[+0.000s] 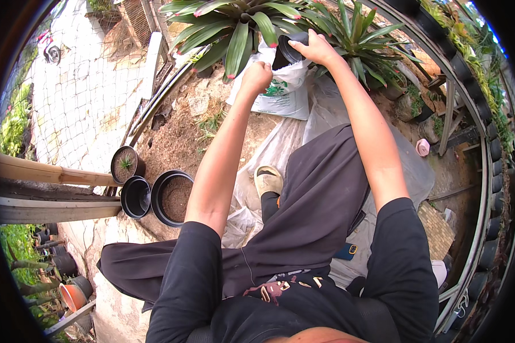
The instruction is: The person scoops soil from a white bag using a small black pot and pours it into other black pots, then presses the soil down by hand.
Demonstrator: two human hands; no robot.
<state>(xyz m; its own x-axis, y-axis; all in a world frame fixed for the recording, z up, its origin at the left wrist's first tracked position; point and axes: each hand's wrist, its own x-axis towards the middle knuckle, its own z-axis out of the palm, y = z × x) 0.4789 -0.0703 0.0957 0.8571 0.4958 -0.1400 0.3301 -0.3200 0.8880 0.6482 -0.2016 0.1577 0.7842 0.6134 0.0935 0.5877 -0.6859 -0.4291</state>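
A white woven plastic sack point(285, 100) with green print stands in front of me, its mouth open. On the left side of that mouth, my left hand point(257, 78) grips the rim. My right hand point(316, 48) holds a black plastic pot point(292, 45), tilted at the sack's opening; its contents cannot be seen. Broad-leaved bromeliads point(239, 47) overhang the sack from behind. To my left stand a black pot filled with soil point(177, 199), a black pot without visible soil point(136, 197) and a pot with a small seedling point(128, 165).
Clear plastic sheeting point(266, 150) spreads under the sack and around my sandaled foot point(268, 179). Loose brown growing medium point(167, 145) covers the ground at left. Bamboo and wooden poles point(56, 173) reach in from the left. A phone point(345, 251) lies beside my leg.
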